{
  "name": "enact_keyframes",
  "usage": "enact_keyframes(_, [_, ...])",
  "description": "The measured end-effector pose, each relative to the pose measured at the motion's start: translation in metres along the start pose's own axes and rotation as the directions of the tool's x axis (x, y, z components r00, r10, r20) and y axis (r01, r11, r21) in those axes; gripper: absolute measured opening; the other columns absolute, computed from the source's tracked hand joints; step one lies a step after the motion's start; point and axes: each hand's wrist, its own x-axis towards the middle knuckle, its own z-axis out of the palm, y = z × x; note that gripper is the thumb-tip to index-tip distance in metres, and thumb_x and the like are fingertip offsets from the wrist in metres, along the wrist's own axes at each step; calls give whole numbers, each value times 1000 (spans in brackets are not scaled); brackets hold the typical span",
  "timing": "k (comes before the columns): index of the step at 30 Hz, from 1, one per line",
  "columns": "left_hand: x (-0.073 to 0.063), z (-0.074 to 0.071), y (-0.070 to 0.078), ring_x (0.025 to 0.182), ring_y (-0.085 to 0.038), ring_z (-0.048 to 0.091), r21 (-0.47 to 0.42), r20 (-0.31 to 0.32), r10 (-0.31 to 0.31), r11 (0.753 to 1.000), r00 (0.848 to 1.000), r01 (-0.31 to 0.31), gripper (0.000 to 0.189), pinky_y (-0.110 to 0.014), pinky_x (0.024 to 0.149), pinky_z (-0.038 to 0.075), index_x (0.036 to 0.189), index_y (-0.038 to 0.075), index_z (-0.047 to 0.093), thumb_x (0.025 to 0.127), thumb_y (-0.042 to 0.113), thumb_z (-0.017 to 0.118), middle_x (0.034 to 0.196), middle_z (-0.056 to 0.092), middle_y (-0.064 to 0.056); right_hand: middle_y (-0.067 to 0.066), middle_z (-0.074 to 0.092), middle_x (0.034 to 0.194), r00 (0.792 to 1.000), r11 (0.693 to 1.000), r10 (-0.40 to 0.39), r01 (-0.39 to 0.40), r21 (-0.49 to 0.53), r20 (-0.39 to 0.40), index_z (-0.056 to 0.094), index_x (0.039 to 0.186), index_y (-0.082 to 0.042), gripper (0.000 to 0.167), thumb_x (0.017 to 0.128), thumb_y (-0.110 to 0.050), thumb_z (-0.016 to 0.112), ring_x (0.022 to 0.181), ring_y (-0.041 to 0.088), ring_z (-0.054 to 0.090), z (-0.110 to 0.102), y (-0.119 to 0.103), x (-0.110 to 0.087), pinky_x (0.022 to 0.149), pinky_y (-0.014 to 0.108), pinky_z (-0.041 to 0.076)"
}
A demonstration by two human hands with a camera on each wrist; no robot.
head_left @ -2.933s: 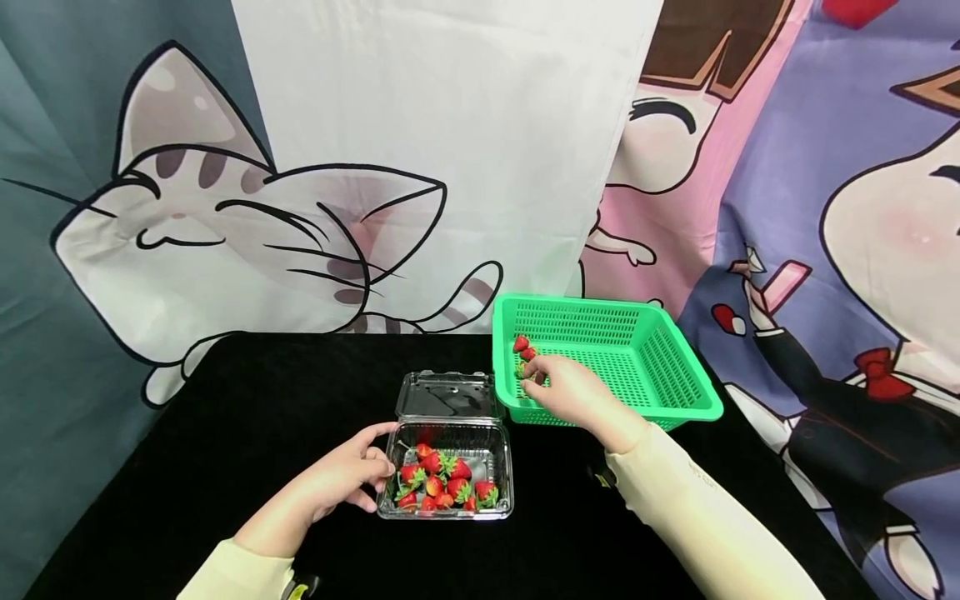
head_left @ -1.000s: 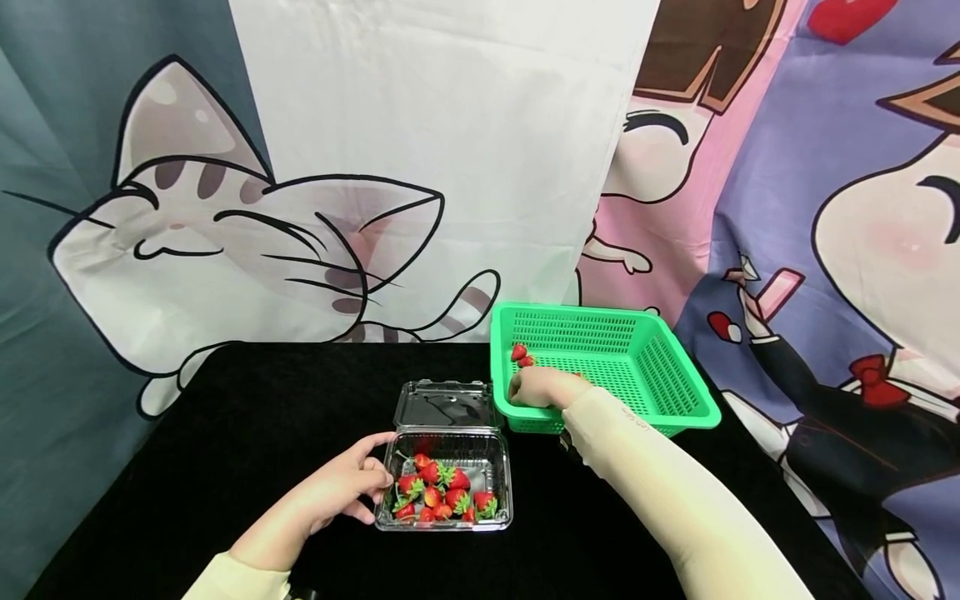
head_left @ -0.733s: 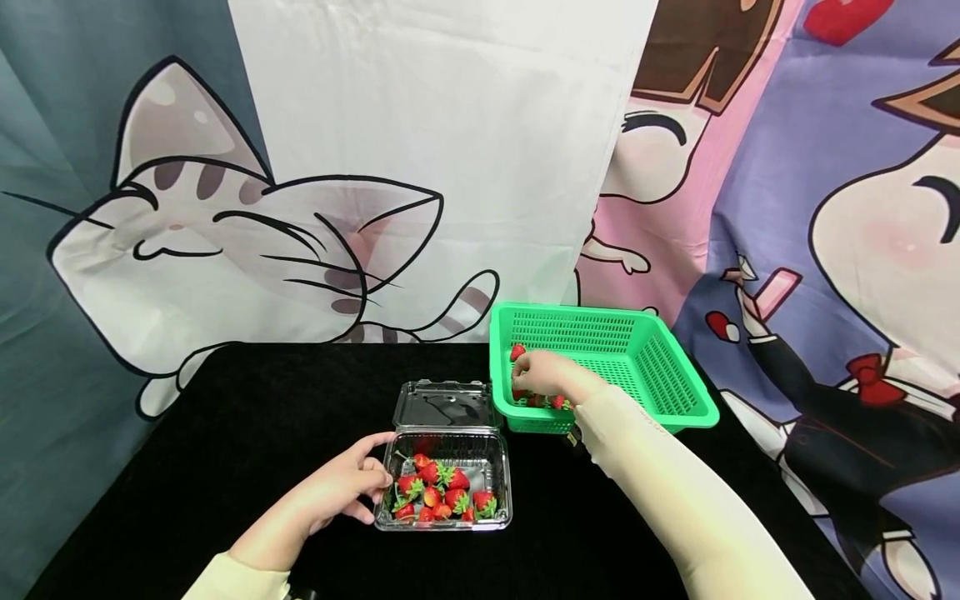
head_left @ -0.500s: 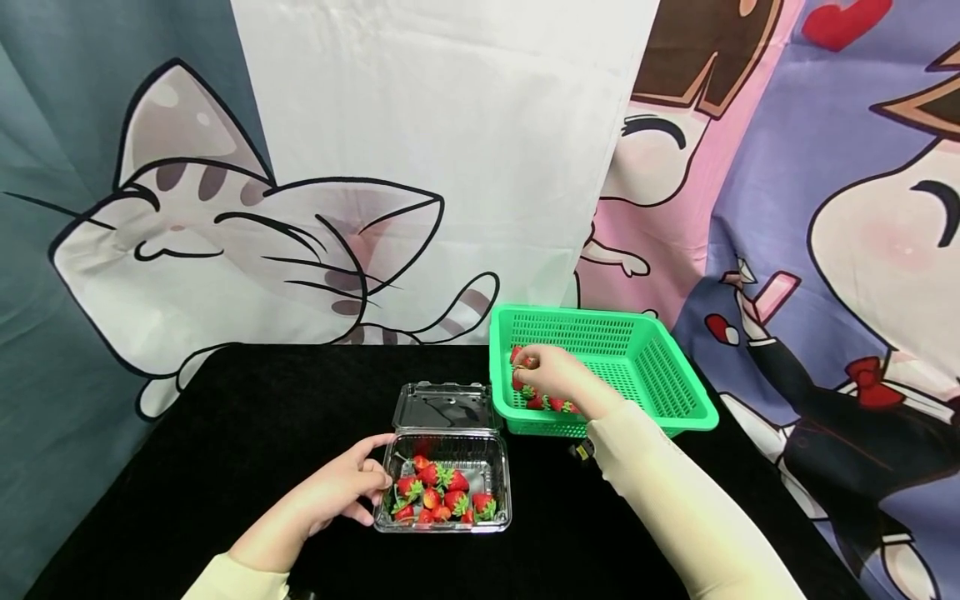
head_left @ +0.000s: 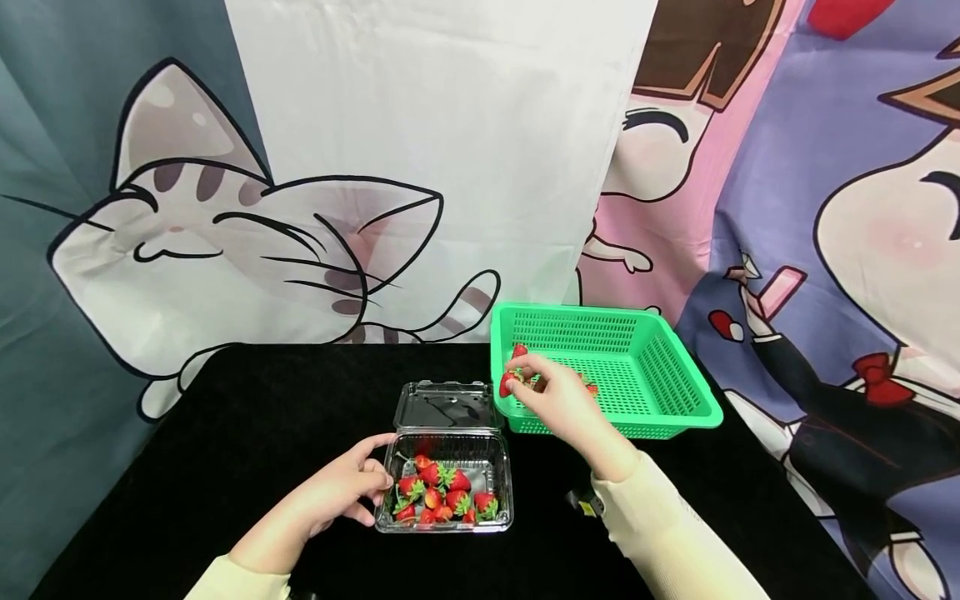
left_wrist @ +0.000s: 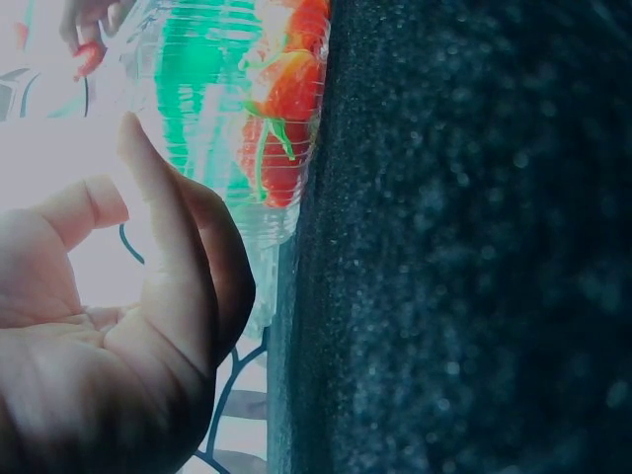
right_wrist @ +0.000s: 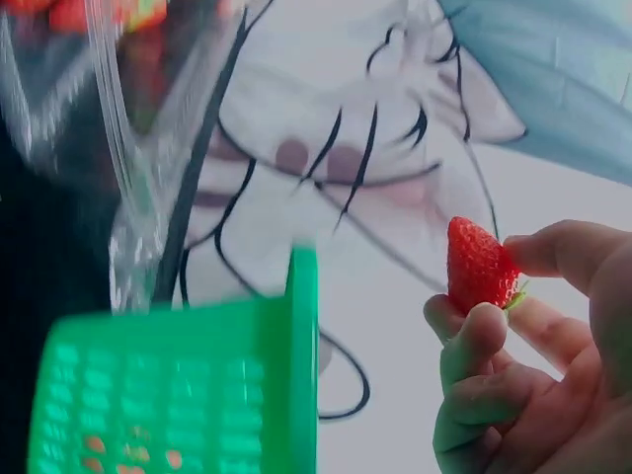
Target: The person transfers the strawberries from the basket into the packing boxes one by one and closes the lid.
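A red strawberry [head_left: 506, 384] is pinched between the thumb and fingers of my right hand [head_left: 566, 408], above the near left side of a green plastic basket [head_left: 652, 375]. In the right wrist view the strawberry [right_wrist: 479, 265] shows its tip up and green leaves by the fingers, beside the basket's rim. My left hand [head_left: 341, 485] rests at the left side of a clear hinged plastic box [head_left: 491, 454], its index finger along the box's back left corner. Several strawberries [head_left: 457, 501] lie inside that box. In the left wrist view the left hand's fingers [left_wrist: 163, 227] are loosely bent beside the box's wall.
More strawberries lie in the basket's left part, partly hidden by the right hand; one strawberry [head_left: 519, 351] shows at the back. The box's lid [head_left: 448, 406] lies folded back beside the basket. Black cloth [head_left: 300, 392] covers the table, with a printed curtain [head_left: 450, 100] behind.
My right hand dips into the basket, then rises and moves toward its left rim with a strawberry in its fingertips. The left hand stays at the box.
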Motion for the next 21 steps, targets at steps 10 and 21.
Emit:
enact_keyframes(10, [1, 1, 2, 73, -19, 55, 3, -7, -2, 1000, 1000, 2, 76, -30, 49, 55, 154, 8, 25, 88, 8, 62, 88, 57, -9, -14, 62, 91, 982, 995, -51, 66, -75, 182, 70, 112, -30, 19, 93, -32, 68, 57, 7, 51, 33, -4, -38, 52, 28, 46])
enact_keyframes(21, [-2, 2, 3, 73, -19, 55, 2, -22, -10, 1000, 1000, 10, 76, -30, 49, 55, 154, 8, 25, 87, 7, 62, 89, 58, -10, -13, 56, 77, 946, 974, -9, 82, -212, 324, 71, 108, -23, 22, 91, -36, 68, 60, 6, 48, 61, 14, -40, 57, 27, 43])
